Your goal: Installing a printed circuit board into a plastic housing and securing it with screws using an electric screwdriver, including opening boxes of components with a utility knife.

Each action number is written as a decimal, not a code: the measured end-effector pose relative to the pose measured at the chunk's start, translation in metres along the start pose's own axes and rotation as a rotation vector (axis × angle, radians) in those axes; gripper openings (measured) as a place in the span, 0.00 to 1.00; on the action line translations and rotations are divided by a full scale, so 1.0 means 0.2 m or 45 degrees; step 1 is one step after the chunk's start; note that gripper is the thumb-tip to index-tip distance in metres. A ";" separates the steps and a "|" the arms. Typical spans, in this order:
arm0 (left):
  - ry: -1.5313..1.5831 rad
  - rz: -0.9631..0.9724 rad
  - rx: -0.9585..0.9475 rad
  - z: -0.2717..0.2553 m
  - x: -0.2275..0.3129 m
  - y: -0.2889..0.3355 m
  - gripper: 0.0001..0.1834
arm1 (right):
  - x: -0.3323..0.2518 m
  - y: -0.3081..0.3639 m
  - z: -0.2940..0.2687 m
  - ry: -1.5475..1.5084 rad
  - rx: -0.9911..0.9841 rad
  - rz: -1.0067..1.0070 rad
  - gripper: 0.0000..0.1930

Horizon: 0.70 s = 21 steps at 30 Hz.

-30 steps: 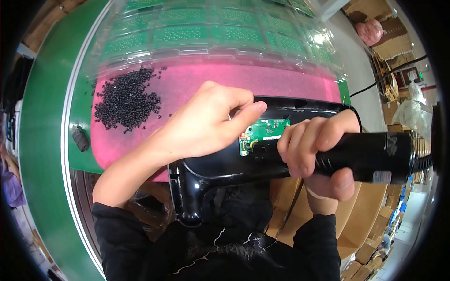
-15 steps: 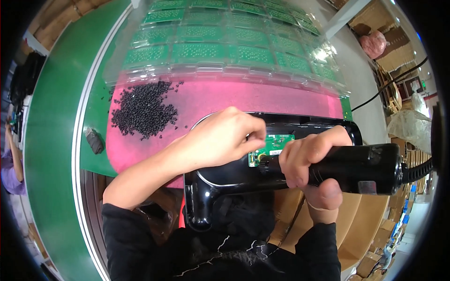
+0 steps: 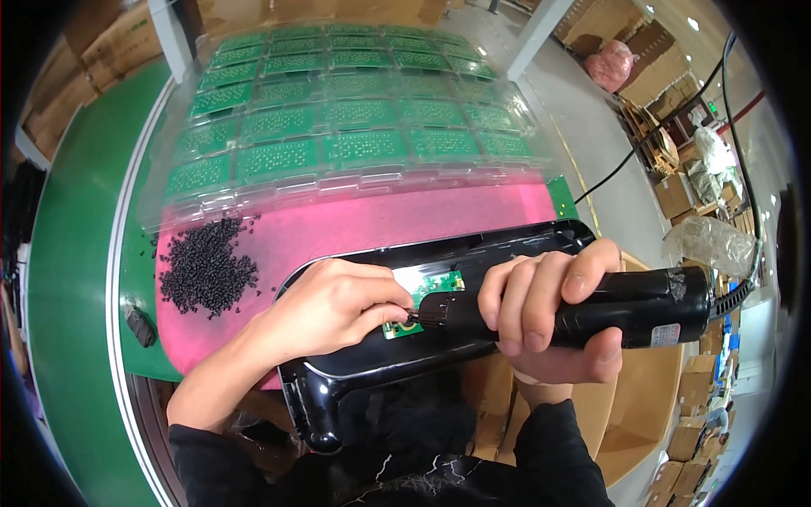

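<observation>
Holding the black electric screwdriver (image 3: 646,306) in the right hand (image 3: 553,311), fingers wrapped round its barrel, tip pointing left over the green circuit board (image 3: 446,282) inside the glossy black housing (image 3: 363,369); pressing thumb and fingertips of the left hand (image 3: 338,311) together right at the tip, too small and covered there to tell what is pinched; judging by looks, expect the screwdriver to feel rather heavy and stiff, best gripped round the thick barrel; expect the housing to be light, stiff and slippery, best taken by the rim or handle-like end; treat the circuit board as fragile, touching only its edges; find the housing partly over the pink mat (image 3: 405,221), overhanging the near edge of the green counter (image 3: 158,362); note, on the mat, a loose heap of small black parts (image 3: 207,270), and beyond, clear plastic trays (image 3: 363,180) of green boards; note, in the room, grey floor (image 3: 562,127), cardboard boxes (image 3: 642,410) and a pink bag (image 3: 608,66).
</observation>
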<state>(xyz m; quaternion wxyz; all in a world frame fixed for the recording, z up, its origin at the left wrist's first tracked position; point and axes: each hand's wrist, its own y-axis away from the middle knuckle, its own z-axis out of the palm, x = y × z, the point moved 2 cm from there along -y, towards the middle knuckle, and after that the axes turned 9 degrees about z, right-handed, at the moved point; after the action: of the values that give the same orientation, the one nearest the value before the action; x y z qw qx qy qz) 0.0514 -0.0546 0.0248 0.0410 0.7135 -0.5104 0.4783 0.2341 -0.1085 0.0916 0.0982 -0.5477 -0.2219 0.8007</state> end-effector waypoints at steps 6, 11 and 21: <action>0.169 -0.116 -0.113 0.00 0.00 -0.01 0.26 | -0.01 0.01 -0.05 -0.052 -0.095 -0.078 0.19; 0.132 0.144 0.272 -0.05 -0.08 0.01 0.38 | -0.04 0.04 -0.16 0.170 0.059 0.050 0.20; -0.005 0.128 0.545 -0.09 -0.07 0.01 0.20 | 0.05 0.08 -0.27 0.232 0.148 0.169 0.20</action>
<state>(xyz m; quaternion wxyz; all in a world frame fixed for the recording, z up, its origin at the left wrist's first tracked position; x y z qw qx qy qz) 0.0388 -0.0370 0.0235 -0.1361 0.6805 -0.4322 0.5758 0.2814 -0.1049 0.0596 0.0964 -0.6251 -0.1285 0.7639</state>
